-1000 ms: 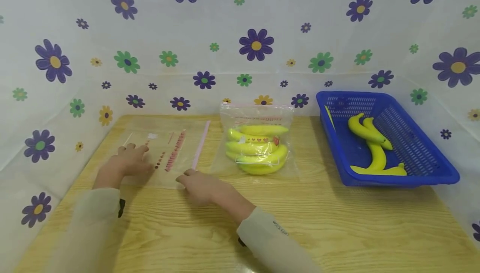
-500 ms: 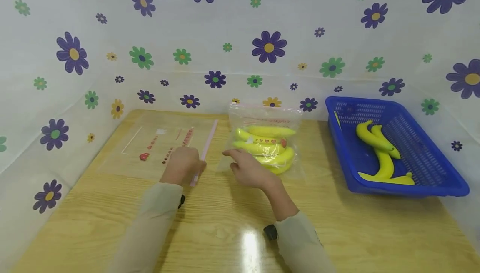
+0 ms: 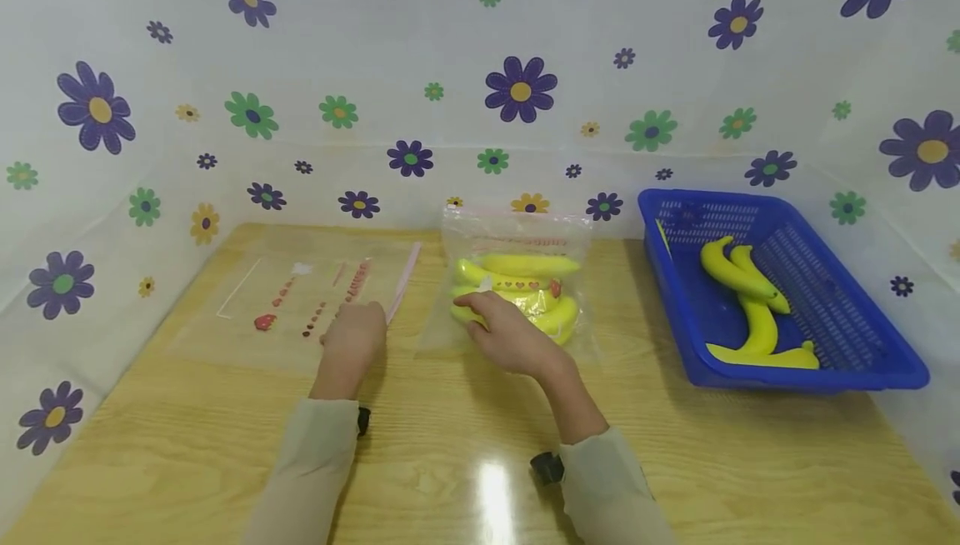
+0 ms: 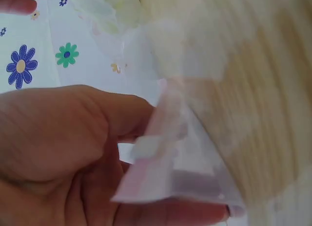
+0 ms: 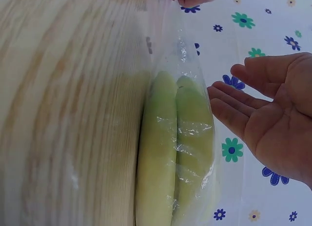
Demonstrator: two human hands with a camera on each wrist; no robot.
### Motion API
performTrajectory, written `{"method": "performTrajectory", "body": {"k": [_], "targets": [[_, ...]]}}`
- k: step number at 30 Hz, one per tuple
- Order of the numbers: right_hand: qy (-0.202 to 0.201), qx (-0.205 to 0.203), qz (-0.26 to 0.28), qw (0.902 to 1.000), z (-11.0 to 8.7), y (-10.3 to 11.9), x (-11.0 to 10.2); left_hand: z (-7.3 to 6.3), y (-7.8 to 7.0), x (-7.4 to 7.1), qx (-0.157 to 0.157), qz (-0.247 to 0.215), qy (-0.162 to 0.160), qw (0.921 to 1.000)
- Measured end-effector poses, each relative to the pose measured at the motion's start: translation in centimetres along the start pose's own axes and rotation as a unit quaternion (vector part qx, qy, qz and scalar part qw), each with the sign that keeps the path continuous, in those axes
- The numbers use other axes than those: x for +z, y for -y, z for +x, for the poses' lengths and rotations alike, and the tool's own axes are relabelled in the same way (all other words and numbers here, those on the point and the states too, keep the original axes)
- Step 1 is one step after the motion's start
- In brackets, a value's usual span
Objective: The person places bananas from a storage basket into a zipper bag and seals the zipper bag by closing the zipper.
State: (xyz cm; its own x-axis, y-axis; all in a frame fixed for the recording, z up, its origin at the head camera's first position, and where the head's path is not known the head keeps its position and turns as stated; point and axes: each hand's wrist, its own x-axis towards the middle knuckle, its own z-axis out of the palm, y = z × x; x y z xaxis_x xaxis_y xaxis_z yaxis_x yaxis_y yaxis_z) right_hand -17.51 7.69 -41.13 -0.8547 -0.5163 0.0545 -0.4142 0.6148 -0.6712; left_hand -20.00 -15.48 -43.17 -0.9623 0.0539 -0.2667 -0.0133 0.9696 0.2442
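Note:
A clear zip bag (image 3: 247,278) with red print and a pink zip strip (image 3: 406,274) lies flat on the table at left. My left hand (image 3: 356,333) is at the front end of that strip. In the left wrist view its thumb and fingers pinch the lifted pink edge, where a pale slider (image 4: 148,147) shows. To the right lies a second zip bag (image 3: 517,232) with several yellow bananas (image 3: 529,265) inside. Above its front left part hovers my right hand (image 3: 512,337), fingers relaxed. The right wrist view shows the palm (image 5: 287,123) apart from the bag and holding nothing.
A blue plastic basket (image 3: 675,303) stands on the right with several bananas (image 3: 761,324) in it. Behind and along the sides hangs a white cloth (image 3: 420,37) printed with flowers. The wooden table (image 3: 435,462) extends toward me.
My left hand has moved right from the flat bag's middle to its zip edge and grips it. My right hand has left that bag's front corner for the banana bag.

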Motion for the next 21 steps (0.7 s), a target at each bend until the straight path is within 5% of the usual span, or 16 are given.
{"method": "performTrajectory", "body": {"k": [4,8,15,18,21], "targets": [[0.003,0.000,0.012,0.9999,0.2,0.7,0.3,0.0,1.1,-0.5,0.026,0.011,-0.047,0.9985],[0.006,-0.009,0.030,0.9995,0.6,1.0,1.0,-0.2,1.7,-1.3,0.027,-0.018,-0.052,0.9981],[-0.054,-0.001,0.084,0.9950,1.2,2.0,2.5,-2.6,-0.3,-2.5,0.061,-0.065,-0.104,0.9906],[-0.099,0.034,0.162,0.9813,1.4,2.5,2.7,-3.9,-2.0,-2.7,0.106,-0.061,-0.139,0.9827],[-0.128,0.078,0.262,0.9533,1.7,2.4,2.9,-5.1,-3.7,-2.8,0.148,-0.050,-0.165,0.9737]]}}
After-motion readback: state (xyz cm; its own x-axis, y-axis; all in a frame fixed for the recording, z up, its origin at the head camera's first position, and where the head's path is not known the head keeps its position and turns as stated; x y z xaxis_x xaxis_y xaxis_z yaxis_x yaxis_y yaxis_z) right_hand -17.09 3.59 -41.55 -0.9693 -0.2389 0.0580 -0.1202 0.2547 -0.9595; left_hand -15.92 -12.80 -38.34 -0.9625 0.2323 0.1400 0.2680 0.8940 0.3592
